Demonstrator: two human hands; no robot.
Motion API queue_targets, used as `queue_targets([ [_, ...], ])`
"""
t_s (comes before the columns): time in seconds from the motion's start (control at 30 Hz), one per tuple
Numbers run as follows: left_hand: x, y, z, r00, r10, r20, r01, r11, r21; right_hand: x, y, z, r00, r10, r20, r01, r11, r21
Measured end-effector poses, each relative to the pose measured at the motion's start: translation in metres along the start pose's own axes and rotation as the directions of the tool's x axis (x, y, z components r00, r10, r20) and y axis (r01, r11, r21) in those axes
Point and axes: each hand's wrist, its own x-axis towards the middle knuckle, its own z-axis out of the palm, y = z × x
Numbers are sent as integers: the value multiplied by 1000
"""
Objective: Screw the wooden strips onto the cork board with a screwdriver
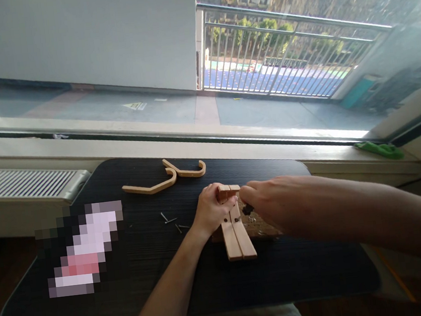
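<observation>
My left hand (210, 207) is closed around two pale wooden pieces (239, 243) that lie side by side on the black table. Dark holes show in the wood, and a small metal fitting sits near one of them. Just right of the pieces, my right hand (260, 199) is closed, with a small dark object (247, 209) showing below its fingers; what it is I cannot make out. Beneath lies a brown board (267, 228) with small shiny bits on it, partly covered by my right arm. Several loose screws (170, 220) are left of my left hand.
Two curved wooden hooks (149, 188) lie at the back of the black table (159, 280). A blurred pinkish item (87, 248) is on its left side. Behind stand a white radiator (26, 181), a windowsill with a green cloth (380, 150), and a large window.
</observation>
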Motion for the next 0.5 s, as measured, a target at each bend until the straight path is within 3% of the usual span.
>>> queue_targets([
  [0.3,0,2,-1,1000,2,14,-2,1000,3,4,6,7,998,11,-70,2,985,175],
  [0.5,0,5,-3,999,-47,22,47,999,-14,-3,4,14,976,-51,-213,67,995,68],
])
